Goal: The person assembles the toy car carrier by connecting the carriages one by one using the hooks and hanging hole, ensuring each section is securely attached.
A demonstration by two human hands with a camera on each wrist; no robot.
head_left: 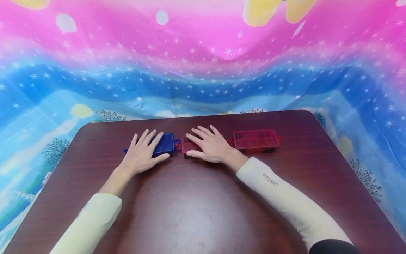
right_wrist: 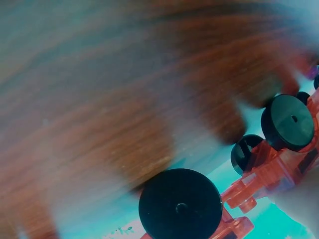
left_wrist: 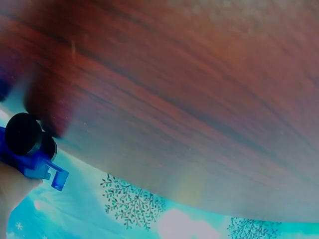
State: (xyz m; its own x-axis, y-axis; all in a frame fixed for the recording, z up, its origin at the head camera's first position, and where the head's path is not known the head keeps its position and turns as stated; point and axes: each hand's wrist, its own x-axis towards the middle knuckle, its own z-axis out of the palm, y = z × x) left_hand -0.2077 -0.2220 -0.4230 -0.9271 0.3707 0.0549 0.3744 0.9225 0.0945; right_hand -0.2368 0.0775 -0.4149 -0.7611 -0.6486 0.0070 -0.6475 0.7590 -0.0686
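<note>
My left hand (head_left: 141,155) rests with spread, straight fingers on a blue toy wagon (head_left: 166,143), covering its left part. To its right, my right hand (head_left: 210,144) lies fingers spread over a red translucent toy wagon (head_left: 185,146), hiding most of it. Blue and red hooks meet or nearly meet between these two wagons. A second, longer red wagon (head_left: 257,138) stands right of my right hand, untouched. The left wrist view shows black wheels (left_wrist: 22,133) and a blue hook (left_wrist: 60,178). In the right wrist view are black wheels (right_wrist: 180,204) and a red coupling (right_wrist: 241,191) joining two red wagons.
The wagons stand in a row along the far side of a dark brown wooden table (head_left: 190,204) with rounded corners. A pink and blue snowflake-patterned cloth (head_left: 203,70) hangs close behind the table and at its sides.
</note>
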